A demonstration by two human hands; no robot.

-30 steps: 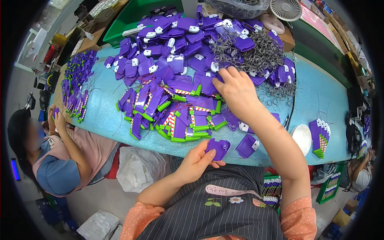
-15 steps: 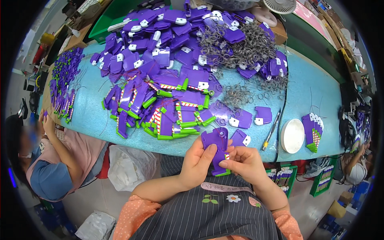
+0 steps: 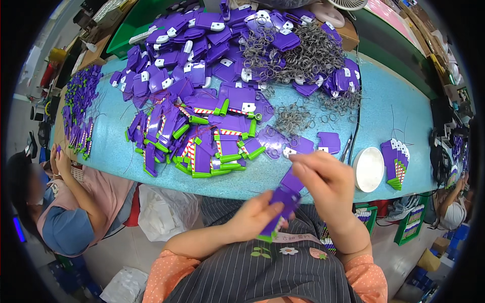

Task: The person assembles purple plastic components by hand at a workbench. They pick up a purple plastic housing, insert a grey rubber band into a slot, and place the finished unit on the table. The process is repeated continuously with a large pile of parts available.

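My left hand (image 3: 248,218) is wrapped round a purple plastic casing (image 3: 285,200) with a green end, tilted in front of my apron. Above its upper end my right hand (image 3: 332,183) is raised, thumb and fingers pinched together. Whatever sits between those fingertips is too small or hidden to make out. Just beyond the right fingertips lie a purple piece with a white corner (image 3: 301,146) and another purple piece (image 3: 329,141). A small heap of metal ring springs (image 3: 293,119) rests past them.
Purple casings with green and striped parts (image 3: 222,146) are piled at centre left. Behind lies a heap of purple and white pieces (image 3: 202,45) beside more springs (image 3: 316,53). To the right are a white bowl (image 3: 369,170) and fanned casings (image 3: 395,161). A co-worker (image 3: 76,202) sits left.
My right hand has left the casing, rising and moving right with its fingers pinched. My left hand has lowered and turned the casing, its top now leaning right.
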